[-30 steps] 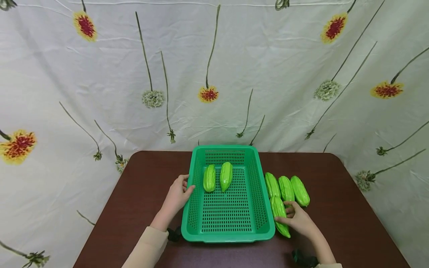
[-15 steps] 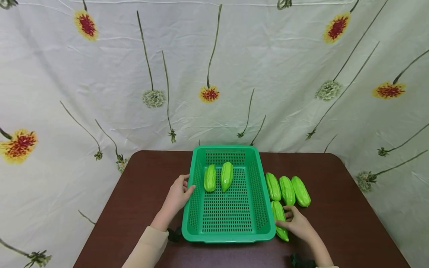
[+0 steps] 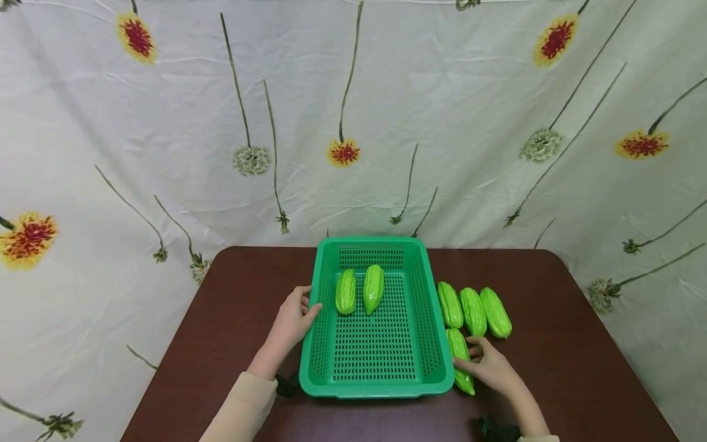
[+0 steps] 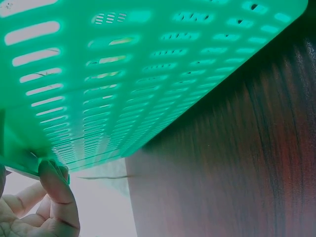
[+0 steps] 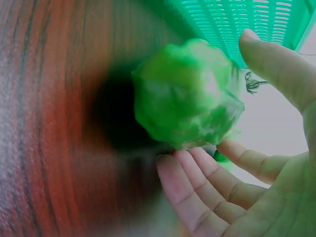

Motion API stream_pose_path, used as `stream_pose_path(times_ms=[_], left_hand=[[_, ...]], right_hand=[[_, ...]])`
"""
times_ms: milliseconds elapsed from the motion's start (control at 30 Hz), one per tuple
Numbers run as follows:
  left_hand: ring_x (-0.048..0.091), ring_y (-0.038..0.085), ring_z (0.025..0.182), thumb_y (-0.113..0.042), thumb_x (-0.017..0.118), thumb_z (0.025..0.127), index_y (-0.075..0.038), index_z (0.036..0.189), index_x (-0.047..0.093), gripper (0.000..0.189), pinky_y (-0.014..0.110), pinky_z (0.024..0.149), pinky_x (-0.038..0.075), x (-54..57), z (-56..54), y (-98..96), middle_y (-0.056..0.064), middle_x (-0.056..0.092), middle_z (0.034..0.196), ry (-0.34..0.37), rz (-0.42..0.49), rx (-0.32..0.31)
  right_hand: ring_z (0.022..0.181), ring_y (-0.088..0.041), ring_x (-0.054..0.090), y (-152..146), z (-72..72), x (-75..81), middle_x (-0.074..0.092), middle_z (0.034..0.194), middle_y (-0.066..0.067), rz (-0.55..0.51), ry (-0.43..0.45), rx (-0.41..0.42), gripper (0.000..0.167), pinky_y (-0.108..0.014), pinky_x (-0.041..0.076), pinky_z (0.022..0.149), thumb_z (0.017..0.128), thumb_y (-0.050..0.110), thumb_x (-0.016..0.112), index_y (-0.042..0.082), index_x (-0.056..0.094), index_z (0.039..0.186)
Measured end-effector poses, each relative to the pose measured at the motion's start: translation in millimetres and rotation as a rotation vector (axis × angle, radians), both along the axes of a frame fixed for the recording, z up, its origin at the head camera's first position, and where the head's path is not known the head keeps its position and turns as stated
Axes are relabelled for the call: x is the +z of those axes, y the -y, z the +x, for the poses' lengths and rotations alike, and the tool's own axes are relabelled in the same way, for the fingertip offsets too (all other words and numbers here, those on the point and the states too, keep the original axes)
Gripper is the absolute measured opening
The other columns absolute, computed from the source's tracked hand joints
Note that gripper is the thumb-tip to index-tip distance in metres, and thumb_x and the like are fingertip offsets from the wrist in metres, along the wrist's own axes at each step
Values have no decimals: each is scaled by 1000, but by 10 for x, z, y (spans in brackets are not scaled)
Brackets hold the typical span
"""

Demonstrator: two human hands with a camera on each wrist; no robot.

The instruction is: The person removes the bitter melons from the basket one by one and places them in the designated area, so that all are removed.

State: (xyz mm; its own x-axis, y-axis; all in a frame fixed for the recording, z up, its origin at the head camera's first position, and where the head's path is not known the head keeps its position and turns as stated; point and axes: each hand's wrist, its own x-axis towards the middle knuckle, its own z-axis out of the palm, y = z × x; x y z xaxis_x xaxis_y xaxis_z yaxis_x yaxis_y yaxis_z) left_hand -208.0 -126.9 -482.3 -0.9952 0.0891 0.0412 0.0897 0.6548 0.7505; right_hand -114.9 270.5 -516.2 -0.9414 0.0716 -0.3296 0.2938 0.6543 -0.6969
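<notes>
A green plastic basket (image 3: 375, 391) with slotted walls stands mid-table, with two light green ridged bitter melons (image 3: 345, 292) lying in its far left part. My left hand (image 3: 288, 318) grips the basket's left rim; in the left wrist view curled fingers (image 4: 59, 190) show at that rim. Just right of the basket lies another bitter melon (image 3: 458, 362), and my right hand (image 3: 493, 370) is beside it. In the right wrist view, fairly straight fingers (image 5: 202, 185) touch this melon's side, while the thumb (image 5: 274, 61) stands apart from it. Part of the melon is hidden by the hand.
Three more bitter melons (image 3: 473, 312) lie side by side behind the right hand, the leftmost close to the basket wall. The dark brown table (image 3: 248, 288) ends at rounded far corners. A white flowered cloth (image 3: 309, 92) hangs behind it.
The melon at my right hand has shifted slightly nearer, opening a small gap from the one behind it. My right hand moved with it; the left hand and basket stayed put.
</notes>
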Motion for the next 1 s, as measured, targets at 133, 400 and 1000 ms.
stream_pose_path(times_ms=[133, 400, 1000], left_hand=[[48, 18, 76, -14, 65, 95, 4, 138, 47, 49, 30, 65, 42, 2, -1, 1, 14, 55, 96, -2, -2, -4], [47, 19, 77, -15, 65, 96, 3, 138, 46, 50, 31, 65, 41, 10, -1, 7, 14, 54, 97, 4, -12, -4], [48, 18, 76, -14, 65, 95, 5, 137, 46, 50, 30, 65, 42, 20, 5, 7, 14, 54, 96, 6, 1, -13]], right_hand=[[105, -32, 63, -26, -1, 88, 64, 117, -19, 39, -36, 14, 73, -44, 53, 81, 87, 45, 73, -5, 48, 136], [112, -35, 61, -66, -124, 416, 59, 128, -23, 50, -105, 23, 72, -47, 53, 86, 92, 46, 67, -2, 46, 140], [120, -36, 54, 398, -689, 957, 54, 133, -21, -36, -339, 92, 68, -50, 49, 94, 94, 42, 66, 4, 42, 145]])
